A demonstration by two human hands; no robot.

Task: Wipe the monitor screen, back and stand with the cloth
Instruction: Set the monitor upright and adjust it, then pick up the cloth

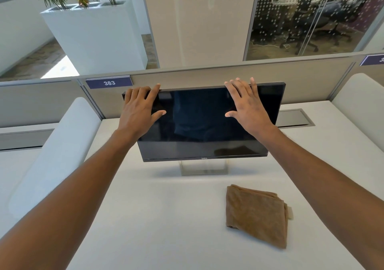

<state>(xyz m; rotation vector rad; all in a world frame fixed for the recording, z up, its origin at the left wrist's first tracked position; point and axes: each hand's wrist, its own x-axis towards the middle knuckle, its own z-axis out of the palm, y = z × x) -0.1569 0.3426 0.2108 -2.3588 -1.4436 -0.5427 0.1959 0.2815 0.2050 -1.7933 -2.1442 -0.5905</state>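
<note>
A black monitor [199, 124] with a dark screen stands on a silver stand [204, 169] at the back of the white desk [158, 217]. My left hand [138, 108] lies over the monitor's top left corner, fingers spread and reaching the top edge. My right hand [247, 105] lies over the upper right part of the screen, fingertips just past the top edge. Neither hand holds anything. A folded brown cloth [257, 215] rests on the desk in front of the monitor, to the right. The monitor's back is hidden.
A beige partition [187, 76] with a "383" label [109, 82] runs close behind the monitor. White curved dividers [58, 155] flank the desk on both sides. A grey cable hatch [295, 118] sits at the right rear. White planters and a glass wall lie beyond.
</note>
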